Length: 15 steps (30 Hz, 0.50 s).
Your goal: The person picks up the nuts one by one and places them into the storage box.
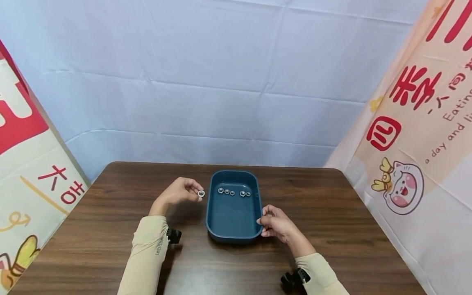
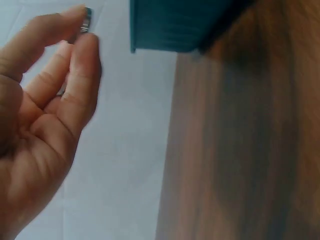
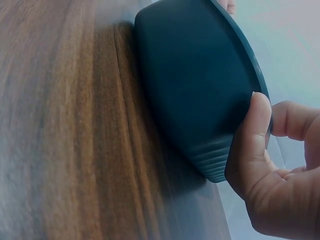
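A dark blue rectangular tray (image 1: 233,221) stands on the table. Across its inside, toward the far end, lie several silver hex nuts (image 1: 227,191) in a loose row with a gap in it. Just left of the tray, my left hand (image 1: 180,191) pinches another hex nut (image 1: 201,193) between thumb and fingertips, at about rim height. That nut (image 2: 87,21) appears edge-on in the left wrist view, with the other fingers curled behind. My right hand (image 1: 277,223) grips the tray's near right rim, its thumb and fingers (image 3: 257,112) on either side of the wall.
The dark wooden table (image 1: 317,196) extends on both sides of the tray. A pale blue-white cloth (image 1: 206,90) hangs behind it. Printed banners flank the table, one at the left (image 1: 22,164) and one at the right (image 1: 416,135).
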Tool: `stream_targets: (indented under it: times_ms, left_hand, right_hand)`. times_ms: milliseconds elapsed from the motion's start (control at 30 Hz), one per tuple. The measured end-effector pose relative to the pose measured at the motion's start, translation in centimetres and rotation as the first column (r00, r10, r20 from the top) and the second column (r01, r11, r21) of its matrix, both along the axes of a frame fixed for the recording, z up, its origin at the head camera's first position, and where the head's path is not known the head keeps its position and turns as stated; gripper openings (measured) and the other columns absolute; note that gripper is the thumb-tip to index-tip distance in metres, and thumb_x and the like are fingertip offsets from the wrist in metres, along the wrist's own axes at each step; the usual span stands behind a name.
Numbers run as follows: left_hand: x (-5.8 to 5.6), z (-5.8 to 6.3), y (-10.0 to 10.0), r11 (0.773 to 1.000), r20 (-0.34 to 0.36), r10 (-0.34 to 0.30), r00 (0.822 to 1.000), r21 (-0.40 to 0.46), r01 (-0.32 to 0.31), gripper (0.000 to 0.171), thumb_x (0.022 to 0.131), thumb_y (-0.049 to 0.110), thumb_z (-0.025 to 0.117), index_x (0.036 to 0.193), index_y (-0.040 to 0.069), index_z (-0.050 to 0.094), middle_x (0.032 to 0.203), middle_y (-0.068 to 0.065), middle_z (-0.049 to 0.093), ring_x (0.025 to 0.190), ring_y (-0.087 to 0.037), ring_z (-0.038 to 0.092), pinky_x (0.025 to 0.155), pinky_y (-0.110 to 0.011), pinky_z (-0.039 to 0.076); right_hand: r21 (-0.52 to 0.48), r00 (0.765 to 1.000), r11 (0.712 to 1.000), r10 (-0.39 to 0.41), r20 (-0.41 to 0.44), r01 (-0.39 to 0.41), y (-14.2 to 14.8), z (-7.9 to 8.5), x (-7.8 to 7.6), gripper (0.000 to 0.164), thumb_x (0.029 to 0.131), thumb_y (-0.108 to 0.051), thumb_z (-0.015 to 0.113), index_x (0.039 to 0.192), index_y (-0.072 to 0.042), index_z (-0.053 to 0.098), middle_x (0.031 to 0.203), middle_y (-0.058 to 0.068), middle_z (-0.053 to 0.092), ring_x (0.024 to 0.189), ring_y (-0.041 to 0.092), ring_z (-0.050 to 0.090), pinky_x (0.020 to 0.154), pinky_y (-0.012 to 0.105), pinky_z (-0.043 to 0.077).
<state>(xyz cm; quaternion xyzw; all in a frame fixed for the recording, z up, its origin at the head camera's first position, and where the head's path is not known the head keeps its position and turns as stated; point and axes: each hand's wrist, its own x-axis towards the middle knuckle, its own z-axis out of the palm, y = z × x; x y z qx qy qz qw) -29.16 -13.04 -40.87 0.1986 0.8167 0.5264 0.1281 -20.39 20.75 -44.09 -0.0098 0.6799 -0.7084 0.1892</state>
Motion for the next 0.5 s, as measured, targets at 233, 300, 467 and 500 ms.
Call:
stream_targets:
  times_ms: [233, 300, 467, 500]
  left_hand:
    - [-0.4, 1.6, 1.8, 0.997, 0.073, -0.029, 0.997, -0.067, 0.034, 0.017, 0.073, -0.004, 0.073, 0.089, 0.0, 0.068, 0.078, -0.01, 0.066, 0.072, -0.023, 0.064, 0.07, -0.037, 0.055]
    - [-0.5, 2.0, 2.2, 0.996, 0.089, -0.026, 0.996, -0.081, 0.033, 0.016, 0.073, -0.005, 0.073, 0.088, 0.0, 0.068, 0.077, -0.01, 0.066, 0.071, -0.023, 0.064, 0.071, -0.04, 0.055]
    - [-0.7, 2.7, 3.1, 0.994, 0.116, -0.007, 0.993, -0.106, 0.019, 0.016, 0.072, -0.008, 0.072, 0.086, 0.0, 0.068, 0.074, -0.011, 0.065, 0.069, -0.023, 0.063, 0.074, -0.045, 0.053]
    - [-0.7, 2.8, 3.3, 0.994, 0.123, -0.004, 0.992, -0.112, 0.018, 0.016, 0.072, -0.008, 0.072, 0.085, 0.0, 0.069, 0.074, -0.011, 0.065, 0.069, -0.023, 0.064, 0.074, -0.045, 0.053]
  right_hand:
    - [0.015, 1.0, 1.0, -0.013, 0.022, 0.013, 0.0, 0.2, -0.3, 0.023, 0.08, 0.005, 0.057, 0.092, 0.0, 0.038, 0.058, 0.005, 0.047, 0.047, 0.01, 0.05, 0.046, 0.023, 0.051]
    - [0.016, 1.0, 1.0, -0.011, 0.025, 0.01, 0.0, 0.1, -0.3, 0.023, 0.079, 0.005, 0.057, 0.092, 0.0, 0.038, 0.058, 0.005, 0.047, 0.047, 0.01, 0.05, 0.046, 0.024, 0.051]
    - [0.014, 1.0, 1.0, -0.011, 0.022, 0.011, 0.0, -0.1, -0.3, 0.023, 0.079, 0.004, 0.057, 0.091, -0.001, 0.038, 0.059, 0.005, 0.047, 0.047, 0.01, 0.05, 0.046, 0.024, 0.051]
    - [0.013, 1.0, 1.0, -0.011, 0.022, 0.011, 0.0, -0.2, -0.3, 0.023, 0.079, 0.005, 0.057, 0.091, -0.001, 0.038, 0.059, 0.005, 0.047, 0.047, 0.011, 0.05, 0.046, 0.024, 0.051]
